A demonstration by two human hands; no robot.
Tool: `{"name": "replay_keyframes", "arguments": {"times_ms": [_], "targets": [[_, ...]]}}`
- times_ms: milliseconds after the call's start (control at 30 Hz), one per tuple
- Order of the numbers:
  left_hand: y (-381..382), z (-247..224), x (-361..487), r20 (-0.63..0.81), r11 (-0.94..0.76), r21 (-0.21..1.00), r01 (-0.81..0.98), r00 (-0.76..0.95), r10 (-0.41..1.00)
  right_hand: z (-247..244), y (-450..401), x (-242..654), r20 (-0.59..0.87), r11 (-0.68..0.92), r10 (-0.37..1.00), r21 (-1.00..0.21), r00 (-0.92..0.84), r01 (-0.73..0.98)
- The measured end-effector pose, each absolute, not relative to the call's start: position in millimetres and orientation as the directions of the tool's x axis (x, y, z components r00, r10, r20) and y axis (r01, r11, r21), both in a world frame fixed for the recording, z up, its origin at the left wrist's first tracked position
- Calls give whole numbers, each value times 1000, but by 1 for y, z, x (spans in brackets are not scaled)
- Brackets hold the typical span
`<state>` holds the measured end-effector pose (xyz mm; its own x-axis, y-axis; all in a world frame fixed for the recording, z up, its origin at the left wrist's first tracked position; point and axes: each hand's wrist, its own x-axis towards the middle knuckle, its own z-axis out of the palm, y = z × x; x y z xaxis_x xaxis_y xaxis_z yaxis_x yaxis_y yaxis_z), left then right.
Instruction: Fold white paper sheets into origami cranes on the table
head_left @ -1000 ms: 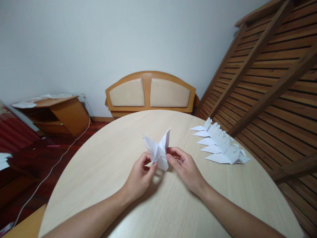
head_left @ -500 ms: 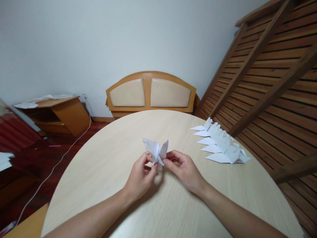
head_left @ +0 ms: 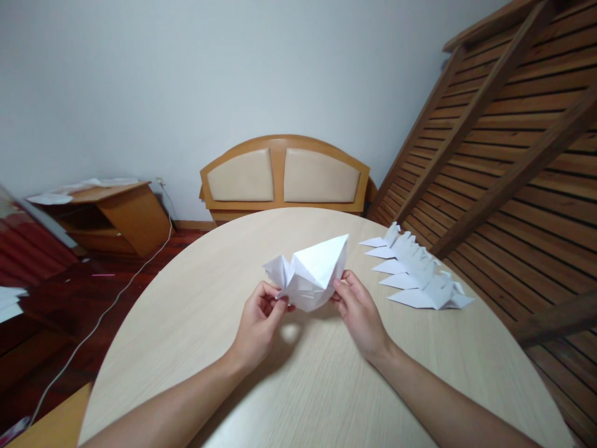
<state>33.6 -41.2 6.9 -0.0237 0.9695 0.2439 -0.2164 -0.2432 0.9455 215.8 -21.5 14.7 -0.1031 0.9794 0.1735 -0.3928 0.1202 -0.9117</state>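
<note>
Between my hands, above the middle of the table, is a folded white paper figure [head_left: 310, 277], spread wide with a large pointed flap rising at its right. My left hand [head_left: 263, 317] pinches its lower left part between thumb and fingers. At the right edge, my right hand [head_left: 359, 311] grips the paper with thumb and fingertips; some fingers are hidden behind it. Several finished-looking white origami figures [head_left: 420, 274] stand in a close row on the table to the right, their pointed ends toward the left.
The round pale wooden table [head_left: 186, 348] fills the foreground. Behind it stands a headboard [head_left: 278, 171] with two cream panels. Wooden slats [head_left: 513, 162] lean at the right. A low cabinet [head_left: 125, 218] and a white cable [head_left: 112, 311] are on the left.
The paper figure has been opened out from a narrow shape into a wider one. My right hand has moved to the right with its edge; the left has shifted slightly left.
</note>
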Motion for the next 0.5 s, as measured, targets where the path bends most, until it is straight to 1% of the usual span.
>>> {"name": "replay_keyframes", "arguments": {"times_ms": [100,200,367,500], "targets": [[-40,8,33,233,-227,941,-251,-7,972,14,-20,217,143,74,985,-858,-98,-509],[-40,7,32,202,-182,930,-319,30,979,15,-20,218,134,25,980,-823,-150,-568],[-42,8,31,87,-25,896,-443,120,989,6,-26,222,93,-61,964,-835,-250,-546],[-41,12,31,17,67,856,-512,157,987,-3,-31,227,111,-43,954,-868,-277,-495]]}}
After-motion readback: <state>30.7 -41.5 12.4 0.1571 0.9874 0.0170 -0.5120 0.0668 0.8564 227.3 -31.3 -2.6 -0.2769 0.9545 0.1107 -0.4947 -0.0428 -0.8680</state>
